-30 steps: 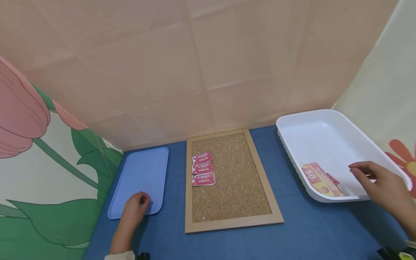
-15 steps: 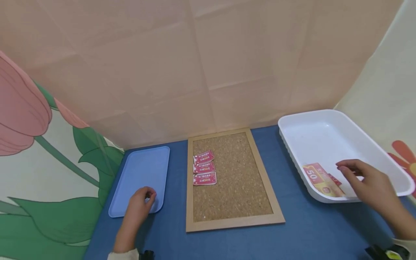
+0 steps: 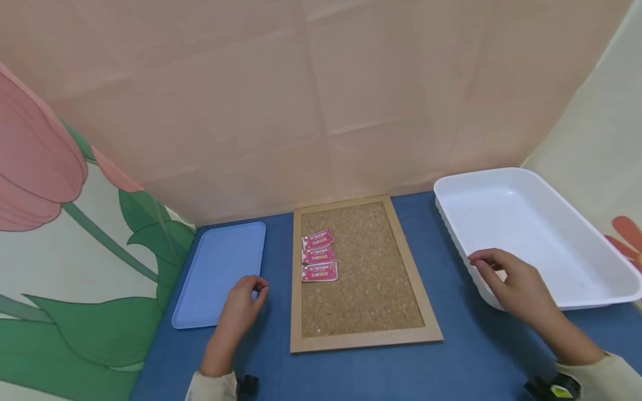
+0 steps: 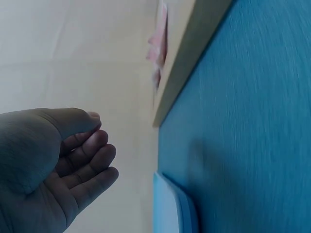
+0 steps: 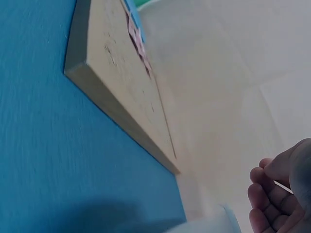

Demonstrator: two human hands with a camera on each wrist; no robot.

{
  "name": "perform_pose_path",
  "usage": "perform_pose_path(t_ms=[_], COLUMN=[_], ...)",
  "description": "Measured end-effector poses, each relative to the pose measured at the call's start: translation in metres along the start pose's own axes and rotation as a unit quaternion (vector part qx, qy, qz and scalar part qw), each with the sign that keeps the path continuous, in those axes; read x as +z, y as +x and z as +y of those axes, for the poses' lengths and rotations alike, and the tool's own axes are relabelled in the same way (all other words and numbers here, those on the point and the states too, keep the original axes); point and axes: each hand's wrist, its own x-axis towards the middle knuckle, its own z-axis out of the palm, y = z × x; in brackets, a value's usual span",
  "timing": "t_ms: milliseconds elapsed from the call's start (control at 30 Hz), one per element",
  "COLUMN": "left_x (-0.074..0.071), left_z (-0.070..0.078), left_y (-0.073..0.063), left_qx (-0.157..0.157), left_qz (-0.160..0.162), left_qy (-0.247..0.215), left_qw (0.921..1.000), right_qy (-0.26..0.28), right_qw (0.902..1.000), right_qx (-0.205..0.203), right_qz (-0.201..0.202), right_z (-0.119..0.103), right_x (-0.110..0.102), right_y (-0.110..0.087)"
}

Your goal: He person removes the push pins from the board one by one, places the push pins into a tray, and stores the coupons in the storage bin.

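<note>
In the head view, my left hand (image 3: 244,305) hovers by the right edge of the blue tray (image 3: 213,262). Its fingers curl loosely, thumb tip close to the index finger, with nothing visible between them in the left wrist view. My right hand (image 3: 516,284) hangs over the near left corner of the white tub (image 3: 562,245), in front of the paper coupons there. Thumb and index tips meet lightly; the right wrist view shows no object in the fingers. A cork board (image 3: 371,278) lies between my hands. On its left side sit three pink coupons (image 3: 319,272), one above another.
The board's wooden frame (image 3: 366,340) stands slightly above the blue tablecloth (image 3: 381,373). A beige cloth wall (image 3: 311,111) rises behind the table. Printed flowers cover the left wall (image 3: 100,334).
Both hands have moved inward toward the board, the left one rightward from the blue tray, the right one leftward across the tub. The right hand now covers the coupons in the tub.
</note>
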Motion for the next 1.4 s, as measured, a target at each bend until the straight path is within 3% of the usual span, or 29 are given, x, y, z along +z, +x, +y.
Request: perform_pose_path(t_ms=[233, 433, 800, 1067, 1400], left_x=[0.006, 0.012, 0.024, 0.032, 0.038], left_z=[0.015, 0.02, 0.03, 0.038, 0.036], left_y=[0.001, 0.003, 0.011, 0.019, 0.027], left_qx=[-0.011, 0.007, 0.013, -0.019, -0.028], left_qz=[-0.01, -0.008, -0.026, -0.041, -0.047], left_qy=[-0.011, -0.021, -0.039, -0.048, -0.055], left_qw=[0.9998, 0.9997, 0.9988, 0.9978, 0.997], right_qy=[0.016, 0.027, 0.026, 0.045, 0.06], right_qw=[0.9997, 0.9978, 0.9965, 0.9943, 0.9935], right_qx=[-0.014, -0.057, -0.071, -0.082, -0.07], right_qz=[-0.009, -0.02, -0.034, -0.051, -0.066], right_z=[-0.009, -0.013, -0.027, -0.036, -0.044], right_x=[0.017, 0.03, 0.049, 0.061, 0.074], right_y=[0.0, 0.001, 0.004, 0.003, 0.006])
